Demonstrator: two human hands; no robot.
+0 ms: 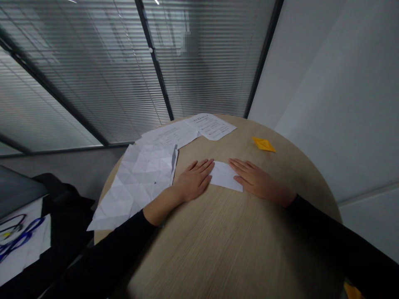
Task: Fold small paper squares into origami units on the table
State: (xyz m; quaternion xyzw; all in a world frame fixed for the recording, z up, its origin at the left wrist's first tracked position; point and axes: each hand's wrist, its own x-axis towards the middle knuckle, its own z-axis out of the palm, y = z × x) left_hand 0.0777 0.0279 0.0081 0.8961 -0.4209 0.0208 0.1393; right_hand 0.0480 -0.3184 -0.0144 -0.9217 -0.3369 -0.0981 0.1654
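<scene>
From my feed I see a round worktop [237, 249] with a pale wood-grain surface, filling the lower middle of the view. Behind it runs a glass partition [93, 74] covered by closed horizontal blinds, split by dark metal frame posts [154, 62]. Light glints in streaks on the slats near the top. To the right stands a plain pale-grey wall [343, 104], meeting the glass at a dark upright frame [263, 58]. A strip of grey floor [71, 166] shows below the blinds on the left. At the far left sits a dark chair or bag [62, 216]; I cannot tell which. The room looks dim and evenly lit.
</scene>
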